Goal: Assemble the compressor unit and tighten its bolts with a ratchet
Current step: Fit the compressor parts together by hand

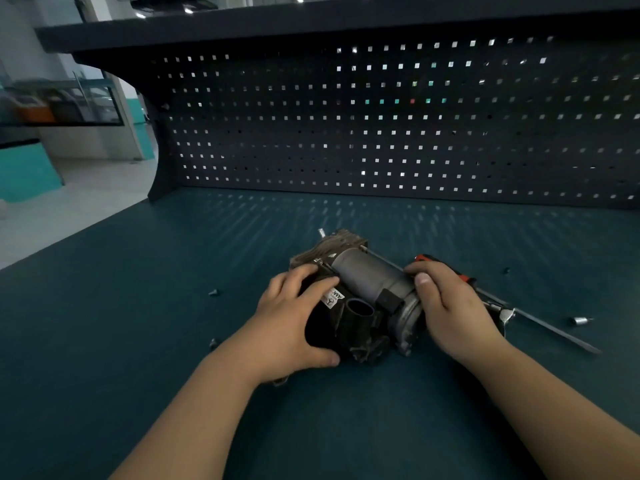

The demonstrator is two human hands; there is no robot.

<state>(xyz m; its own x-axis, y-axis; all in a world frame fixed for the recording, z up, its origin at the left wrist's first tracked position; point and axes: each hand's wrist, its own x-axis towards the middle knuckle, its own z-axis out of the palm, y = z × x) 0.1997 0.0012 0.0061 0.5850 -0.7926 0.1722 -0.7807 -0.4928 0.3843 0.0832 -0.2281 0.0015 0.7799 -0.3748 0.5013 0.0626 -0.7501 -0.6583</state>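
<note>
The compressor unit (363, 282) lies on the teal bench top, a grey cylinder with a black housing and a short black port tube. My left hand (294, 317) grips the black housing on its left side, fingers over the top and thumb underneath. My right hand (446, 306) curls round the metal end cap on the right. A ratchet with a red and black handle (464, 277) lies just behind my right hand, partly hidden. Loose bolts lie on the bench: one (214, 292) to the left, another (213, 342) nearer me.
A long thin rod (554, 329) stretches to the right of the unit, with a small socket (580, 320) beside it. Another small part (506, 270) sits farther right. A dark pegboard (381, 133) walls the back; the bench's left edge (69, 237) drops to the floor.
</note>
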